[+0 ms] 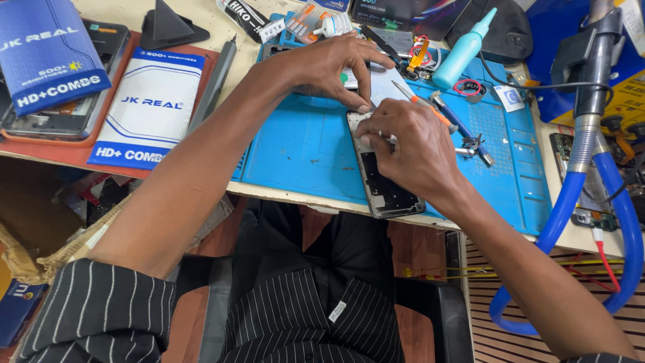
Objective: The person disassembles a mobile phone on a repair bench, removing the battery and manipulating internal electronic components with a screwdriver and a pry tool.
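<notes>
1. Head view: your left hand [329, 67] lies palm down on the blue work mat [302, 144], its fingertips pressed on the top edge of the opened phone [383, 178]; the fingers are spread and grip nothing.
2. Your right hand [406, 148] is closed on a thin screwdriver [420, 102], whose orange shaft sticks out above the knuckles towards the back of the mat.
3. The phone lies lengthwise near the mat's front edge, its lower end almost at the bench lip above your lap.
4. Open room: the bare mat left of the phone is free; to the right, tweezers [474, 144] lie just beside your right hand.
5. At the back edge stand a teal bottle [463, 48] and small parts, close together.
6. A blue hose [571, 222] loops down at the right, off the mat.
7. Hidden: your right hand covers the phone's upper middle and the screwdriver's tip, so you cannot see what the tip touches.
</notes>
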